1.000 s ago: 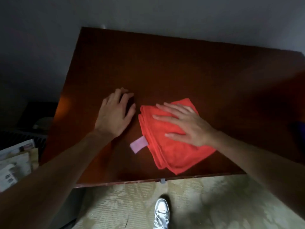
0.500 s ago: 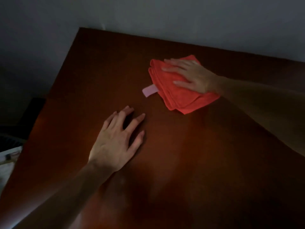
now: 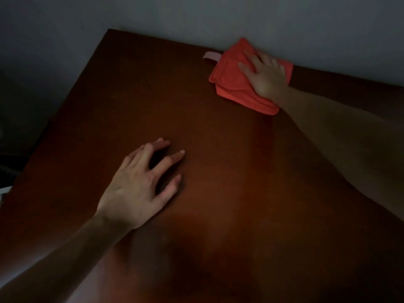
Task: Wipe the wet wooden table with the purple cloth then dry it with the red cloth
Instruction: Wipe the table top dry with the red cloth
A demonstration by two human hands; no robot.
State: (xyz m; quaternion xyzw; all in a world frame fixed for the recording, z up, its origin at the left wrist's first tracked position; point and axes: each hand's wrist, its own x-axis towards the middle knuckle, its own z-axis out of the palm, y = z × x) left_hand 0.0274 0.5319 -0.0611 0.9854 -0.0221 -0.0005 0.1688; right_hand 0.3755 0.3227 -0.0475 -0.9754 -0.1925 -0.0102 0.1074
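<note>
Both hands flat: right hand (image 3: 265, 78) fingers spread pressing red cloth (image 3: 235, 84); left hand (image 3: 140, 184) fingers apart on wooden table (image 3: 218, 182)

Cloth (image 3: 236, 84) on table's (image 3: 218, 193) far right edge.

Bright orange-red cloth (image 3: 231, 77), plain, no print, with a pale pink tag (image 3: 211, 56) sticking off one edge. Dark reddish-brown counter (image 3: 218, 193), pretty uniform, warmer orange-brown glow down the middle and near-black toward the edges. Dull grey-blue wall (image 3: 153, 16) behind, flat and unpatterned. Going almost black in the far left corner, too dim to make out any colour there.
</note>
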